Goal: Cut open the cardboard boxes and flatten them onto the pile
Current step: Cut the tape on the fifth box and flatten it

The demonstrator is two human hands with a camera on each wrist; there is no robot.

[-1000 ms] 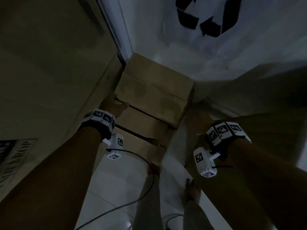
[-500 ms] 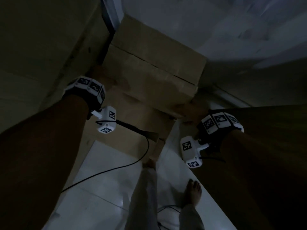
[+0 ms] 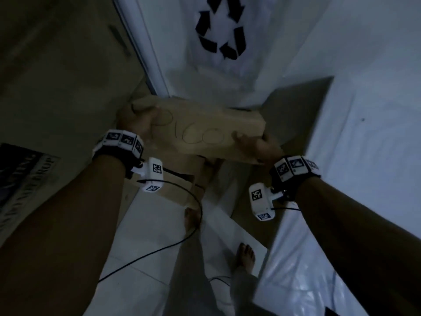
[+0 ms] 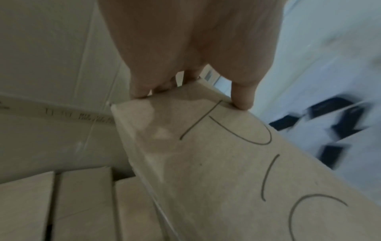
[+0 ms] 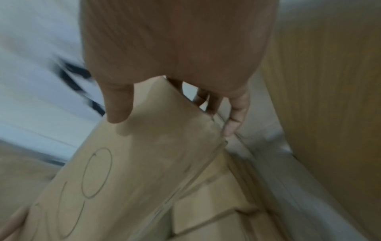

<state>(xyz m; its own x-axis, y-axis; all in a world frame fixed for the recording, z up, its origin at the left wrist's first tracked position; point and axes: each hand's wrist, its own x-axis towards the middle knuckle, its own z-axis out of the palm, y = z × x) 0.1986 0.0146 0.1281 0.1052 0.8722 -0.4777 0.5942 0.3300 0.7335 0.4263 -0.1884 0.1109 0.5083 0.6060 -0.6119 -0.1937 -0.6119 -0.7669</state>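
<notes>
A closed brown cardboard box (image 3: 200, 131) with "P1600" handwritten on its top is lifted between both hands, above a stack of other boxes (image 3: 180, 185). My left hand (image 3: 136, 124) grips its left end, thumb on the top face (image 4: 241, 96), fingers round the far side. My right hand (image 3: 252, 144) grips the right end, thumb (image 5: 117, 106) on top and fingers (image 5: 235, 117) curled down the end face. Clear tape runs along the box's (image 4: 226, 163) near edge. Its top face (image 5: 128, 171) also shows in the right wrist view.
Large cardboard sheets lean on the left (image 3: 57, 76) and right (image 3: 296, 115). A white bag with a black recycling symbol (image 3: 221, 30) hangs behind. White plastic sheeting (image 3: 364, 179) covers the right side. Bare feet (image 3: 246, 256) and a black cable (image 3: 159, 249) lie on the tiled floor.
Both hands moved from the sides of the stack onto the top box's ends and lifted it off the stack; the view tilted back up toward the recycling bag.
</notes>
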